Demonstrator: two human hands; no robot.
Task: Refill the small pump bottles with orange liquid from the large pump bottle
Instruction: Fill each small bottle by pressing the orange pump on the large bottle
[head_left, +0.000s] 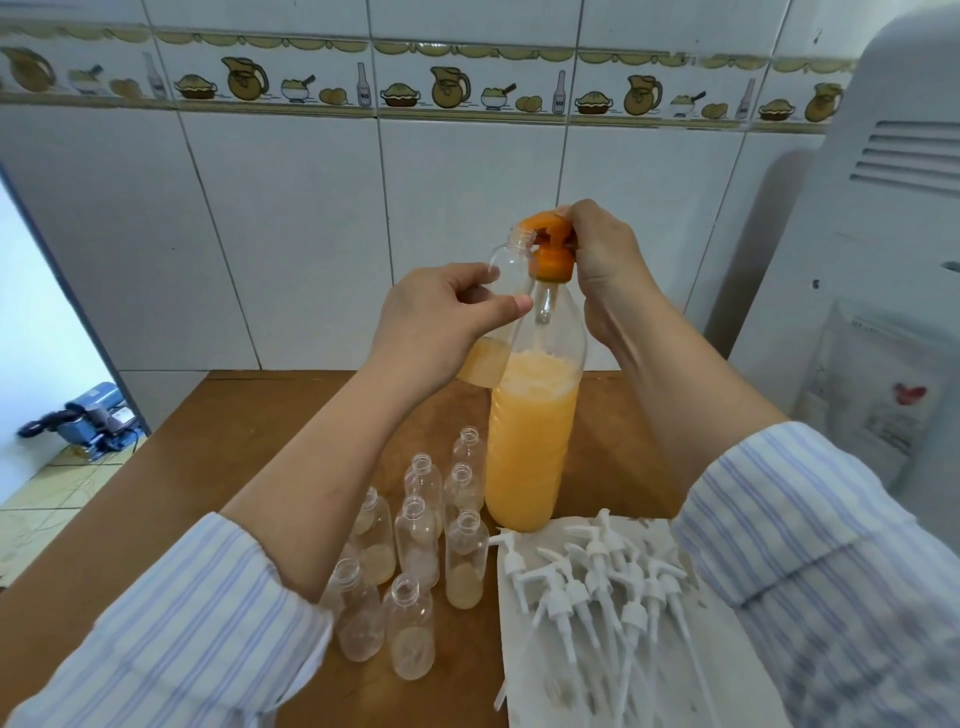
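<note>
A large clear bottle (532, 436) stands upright on the wooden table (218, 447), more than half full of orange liquid, with an orange pump head (551, 244) on top. My right hand (602, 260) grips the pump head from the right. My left hand (441, 322) holds a small clear bottle (511, 270) tilted, its open neck right under the pump spout. Some orange liquid sits in that small bottle's bottom below my hand. Several small open bottles (415, 540) stand in front of the large one, some holding a little pale liquid.
Several white pump tops (597, 577) lie on a white paper sheet (524, 675) at the front right. A white appliance (883, 234) stands at the right. A tiled wall (311, 208) closes off the back. Lower left shows floor and a blue machine (93, 421).
</note>
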